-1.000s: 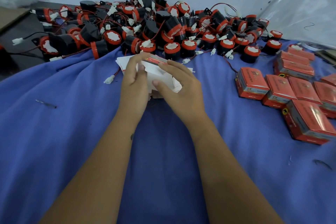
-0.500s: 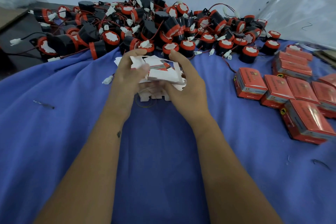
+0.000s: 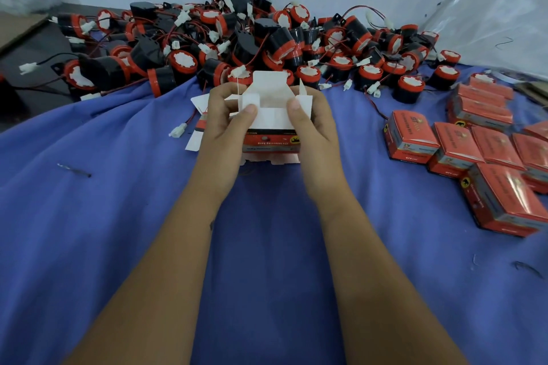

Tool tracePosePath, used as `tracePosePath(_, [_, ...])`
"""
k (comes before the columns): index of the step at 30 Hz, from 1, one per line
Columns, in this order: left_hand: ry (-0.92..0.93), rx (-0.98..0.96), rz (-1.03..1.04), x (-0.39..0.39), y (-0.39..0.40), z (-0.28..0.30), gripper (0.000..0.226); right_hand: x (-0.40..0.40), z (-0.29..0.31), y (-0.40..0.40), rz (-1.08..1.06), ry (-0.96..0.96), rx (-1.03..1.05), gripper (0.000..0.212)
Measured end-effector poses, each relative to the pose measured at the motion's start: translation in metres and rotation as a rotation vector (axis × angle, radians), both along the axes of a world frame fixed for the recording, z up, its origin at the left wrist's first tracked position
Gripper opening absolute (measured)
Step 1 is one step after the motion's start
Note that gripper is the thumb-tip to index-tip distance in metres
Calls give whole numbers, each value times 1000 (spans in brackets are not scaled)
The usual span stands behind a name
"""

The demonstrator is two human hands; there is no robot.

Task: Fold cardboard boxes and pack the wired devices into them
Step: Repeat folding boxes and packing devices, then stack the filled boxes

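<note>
Both hands at frame centre, gripping one half-formed cardboard box (image 3: 271,115) between them. Left hand (image 3: 225,118) curls round the box's left side, thumb pressed on a white inner flap. Right hand (image 3: 314,121) curls round the right side, thumb on the white panel near the upper right corner. Box open end faces up: white flaps stand up at the top and sides, red printed panel faces the camera below the thumbs, white tabs poke out under it. Box sits just above the blue cloth (image 3: 267,246); cannot tell if it touches.

Flat unfolded box blanks (image 3: 197,104) lie just left of the left hand, partly under it. A white connector (image 3: 178,130) on a red wire lies beside them.

Pile of wired devices (image 3: 252,44), black bodies with red caps and white plugs, spans the upper middle of the frame, directly behind the box, near but apart from the hands.

Folded red boxes (image 3: 486,151) cluster at right edge, well apart from the hands. Clear plastic sheet (image 3: 489,15) in upper right.
</note>
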State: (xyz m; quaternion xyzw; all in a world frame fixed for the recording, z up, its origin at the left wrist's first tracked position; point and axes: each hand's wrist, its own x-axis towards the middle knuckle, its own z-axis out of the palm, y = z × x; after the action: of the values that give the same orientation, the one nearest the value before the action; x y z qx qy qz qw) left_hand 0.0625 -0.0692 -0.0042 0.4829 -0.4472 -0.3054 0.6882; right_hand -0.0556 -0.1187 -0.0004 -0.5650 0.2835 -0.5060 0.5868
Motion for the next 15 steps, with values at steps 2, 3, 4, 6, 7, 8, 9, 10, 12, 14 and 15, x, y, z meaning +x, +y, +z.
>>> tracePosePath(2, [9, 13, 6, -2, 0, 1, 27, 0, -1, -2, -43, 12, 6, 23])
tracePosePath(3, [8, 23, 9, -4, -1, 1, 28, 0, -1, -3, -63, 18, 10, 21])
tracePosePath(4, [8, 28, 14, -5, -1, 1, 30, 0, -1, -4, -72, 20, 19, 20])
tracePosePath(6, [2, 37, 33, -7, -4, -1, 32, 2, -2, -5, -59, 31, 44, 20])
tracePosePath(7, [-9, 44, 40, -8, -5, -2, 34, 2, -2, -5, -46, 37, 54, 20])
tracePosePath(8, [-25, 54, 44, -9, -5, -3, 37, 3, -3, -5, -36, 44, 58, 20])
tracePosePath(9, [-41, 59, 44, -10, -5, -3, 40, 4, -3, -5, -37, 50, 62, 20])
tracePosePath(10, [-50, 62, 40, -10, -5, -3, 41, 4, -4, -6, -40, 57, 61, 22])
tracePosePath(12, [-23, 58, 14, -11, -5, -3, 39, 4, -4, -6, -43, 60, 61, 25])
tracePosePath(14, [85, 49, -45, -10, -7, -3, 31, 4, -3, -5, -22, 64, 77, 25])
tracePosePath(15, [141, 47, -61, -9, -8, -2, 33, 4, -2, -4, -8, 70, 82, 27])
